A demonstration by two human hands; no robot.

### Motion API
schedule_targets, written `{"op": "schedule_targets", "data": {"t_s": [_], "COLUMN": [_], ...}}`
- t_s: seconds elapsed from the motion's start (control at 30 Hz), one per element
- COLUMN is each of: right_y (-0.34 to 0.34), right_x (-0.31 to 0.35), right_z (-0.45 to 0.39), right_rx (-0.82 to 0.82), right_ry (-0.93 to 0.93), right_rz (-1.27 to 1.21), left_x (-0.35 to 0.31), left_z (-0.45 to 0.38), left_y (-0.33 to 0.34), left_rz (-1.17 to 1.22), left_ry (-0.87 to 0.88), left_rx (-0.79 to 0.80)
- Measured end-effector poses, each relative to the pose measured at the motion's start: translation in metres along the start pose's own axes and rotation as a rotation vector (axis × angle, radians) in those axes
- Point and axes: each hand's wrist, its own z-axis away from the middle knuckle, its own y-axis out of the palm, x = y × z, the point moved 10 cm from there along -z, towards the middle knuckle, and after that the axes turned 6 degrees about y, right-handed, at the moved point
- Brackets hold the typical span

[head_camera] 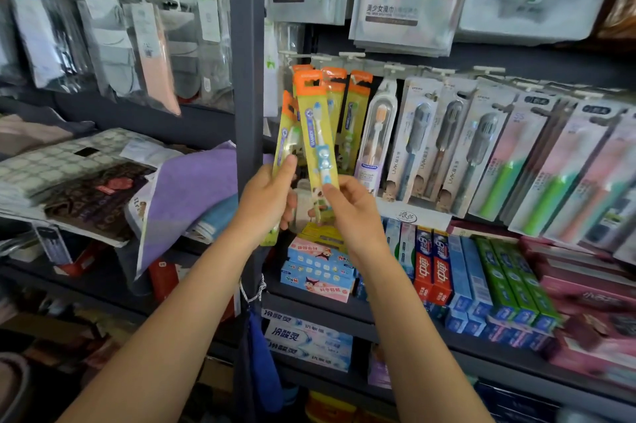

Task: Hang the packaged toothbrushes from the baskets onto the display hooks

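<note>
At the hooks (323,59), several toothbrush packs (356,105) hung already; right hand (354,212) pinching another pack (318,143), left hand (265,202) gripping spares (284,133) still unhung.

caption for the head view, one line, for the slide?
Right hand pinches a blue-bear kids' toothbrush pack, left hand holds another pack, before hooked toothbrushes.

toothbrush pack (318,143): glossy clear plastic over card | shelf post (248,78): matt dark metal | purple towel (192,195): soft cloth
</note>
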Motion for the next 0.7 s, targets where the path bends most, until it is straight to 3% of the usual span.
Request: {"op": "schedule_targets", "data": {"t_s": [0.47,0.7], "right_y": [-0.025,-0.015], "right_x": [0.001,-0.002], "right_z": [-0.016,-0.034], "right_rx": [-0.196,-0.19], "right_ry": [0.037,0.031], "right_rz": [-0.133,-0.184], "left_x": [0.004,0.011], "left_z": [-0.008,-0.021], "left_y": [-0.011,-0.01], "left_rz": [0.22,0.23], "left_ry": [0.027,0.029], "left_rx": [-0.119,-0.143]}}
